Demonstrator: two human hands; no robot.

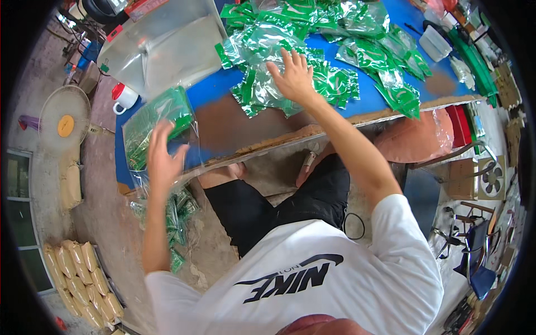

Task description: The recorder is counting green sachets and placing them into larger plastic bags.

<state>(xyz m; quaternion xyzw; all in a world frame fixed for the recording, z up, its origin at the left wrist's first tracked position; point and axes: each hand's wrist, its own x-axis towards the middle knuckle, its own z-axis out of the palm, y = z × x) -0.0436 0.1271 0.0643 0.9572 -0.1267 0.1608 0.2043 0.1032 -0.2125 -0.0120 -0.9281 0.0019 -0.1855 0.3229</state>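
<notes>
My right hand (295,79) is stretched out over a heap of clear and green plastic packets (271,89) on the blue table, fingers spread, nothing gripped in them. Whether its fingertips press on the packets or hover just above, I cannot tell. My left hand (163,156) is at the table's near left edge, thumb and fingers apart. Beside and partly beneath it lies a large clear plastic bag (187,103) with green packets inside. The bag's loose end hangs toward the table edge, partly hidden by my hand.
A large clear bin (184,61) stands at the back left, near a red-lidded white mug (125,97). More packets (385,61) cover the right side. Green packets (181,212) lie below the table edge. A fan (66,118) and stacked sacks (84,279) are at left.
</notes>
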